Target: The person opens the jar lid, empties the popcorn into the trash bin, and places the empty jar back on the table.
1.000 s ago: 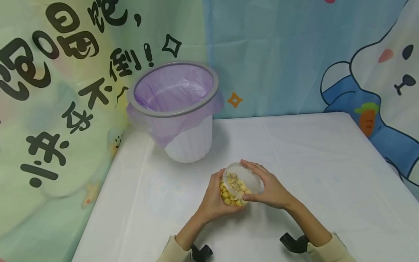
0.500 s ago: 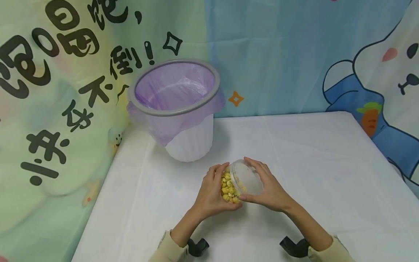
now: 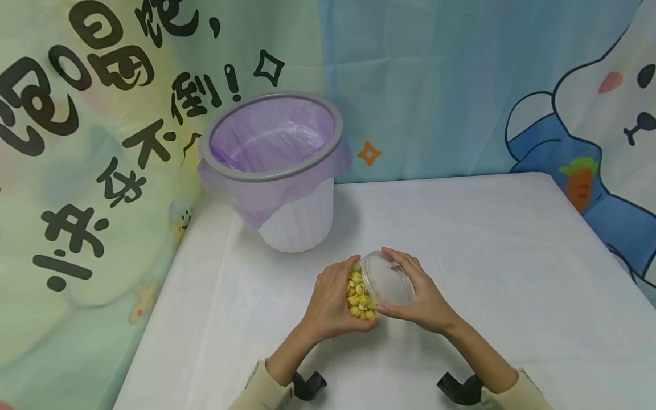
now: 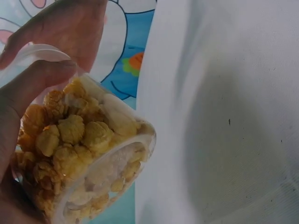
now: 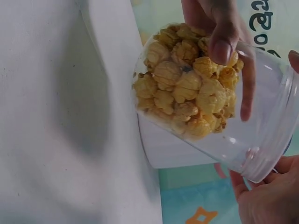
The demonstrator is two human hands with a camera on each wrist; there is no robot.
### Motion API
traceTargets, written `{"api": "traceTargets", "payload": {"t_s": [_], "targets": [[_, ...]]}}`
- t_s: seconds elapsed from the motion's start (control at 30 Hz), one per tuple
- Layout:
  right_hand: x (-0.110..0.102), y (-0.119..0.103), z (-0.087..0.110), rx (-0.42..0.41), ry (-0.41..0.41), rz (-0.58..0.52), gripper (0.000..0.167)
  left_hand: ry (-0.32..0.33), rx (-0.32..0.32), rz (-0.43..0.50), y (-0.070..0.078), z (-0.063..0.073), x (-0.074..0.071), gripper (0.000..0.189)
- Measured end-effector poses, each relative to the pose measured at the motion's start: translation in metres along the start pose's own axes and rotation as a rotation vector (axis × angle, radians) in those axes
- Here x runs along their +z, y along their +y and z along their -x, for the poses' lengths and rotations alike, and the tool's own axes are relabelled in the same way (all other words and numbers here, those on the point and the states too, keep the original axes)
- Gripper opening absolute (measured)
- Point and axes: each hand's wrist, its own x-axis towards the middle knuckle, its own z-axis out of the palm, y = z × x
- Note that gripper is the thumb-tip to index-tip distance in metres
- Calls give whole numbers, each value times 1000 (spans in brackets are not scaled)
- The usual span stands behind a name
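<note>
A clear plastic jar (image 5: 219,144) of yellow popcorn (image 3: 359,296) is held tilted above the white table, its lid end turned toward the right. My left hand (image 3: 330,304) grips the jar's body, thumb on the near side and fingers on the far side. Around the rim of the translucent round lid (image 3: 390,279) my right hand (image 3: 425,296) has its thumb below and fingers above. In the left wrist view, popcorn fills the jar's base end (image 4: 79,144). The right wrist view shows the popcorn heaped toward the base. Whether the lid is loose is unclear.
A white bin (image 3: 302,222) with a grey rim (image 3: 287,173) and a purple liner (image 3: 271,134) stands behind the hands, to the left. The white-covered table (image 3: 487,245) ends at a printed cloth backdrop (image 3: 425,91). Black curved pieces (image 3: 309,387) sit at both wrists.
Compared with a second ago, the jar is turned so its lid faces more to the right, and the left hand has rolled with it. Over the last half second almost nothing has moved.
</note>
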Motion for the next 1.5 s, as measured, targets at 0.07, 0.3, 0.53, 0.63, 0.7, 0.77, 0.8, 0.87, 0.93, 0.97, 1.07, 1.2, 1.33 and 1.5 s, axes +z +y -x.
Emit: {"api": "traceTargets", "payload": {"t_s": [0.07, 0.3, 0.53, 0.63, 0.7, 0.77, 0.8, 0.87, 0.93, 0.97, 1.07, 1.2, 1.33, 1.5], "targets": [[0, 1, 0, -18, 4, -37, 92, -3, 8, -5, 1, 0, -1, 108], [-1, 2, -3, -72, -15, -157, 93, 27, 32, -46, 4, -3, -7, 106], [0, 2, -5, -104, -28, -205, 93, 35, 58, -60, 4, -4, -11, 106], [2, 3, -4, -112, -38, -229, 92, 34, 64, -58, 4, -2, -13, 106], [4, 4, -3, -120, -39, -239, 92, 29, 67, -58, 3, -2, -14, 105], [5, 6, -1, -125, -38, -246, 93, 21, 72, -61, 3, -1, -14, 105], [5, 6, -1, -129, -37, -249, 93, 17, 73, -63, 3, -2, -15, 105], [4, 7, -1, -139, -39, -255, 93, 14, 79, -72, 4, -3, -15, 105], [3, 9, -2, -153, -44, -266, 94, 15, 85, -85, 4, -4, -16, 106], [3, 10, -2, -159, -45, -270, 94, 16, 88, -92, 4, -4, -16, 106], [3, 12, -3, -168, -45, -286, 94, 20, 97, -108, 5, -5, -16, 107], [3, 13, -3, -164, -44, -294, 94, 26, 107, -116, 5, -7, -17, 108], [2, 13, -4, -167, -46, -285, 95, 35, 117, -114, 5, -8, -17, 107], [2, 15, -5, -171, -46, -268, 95, 39, 127, -116, 4, -8, -17, 107]]}}
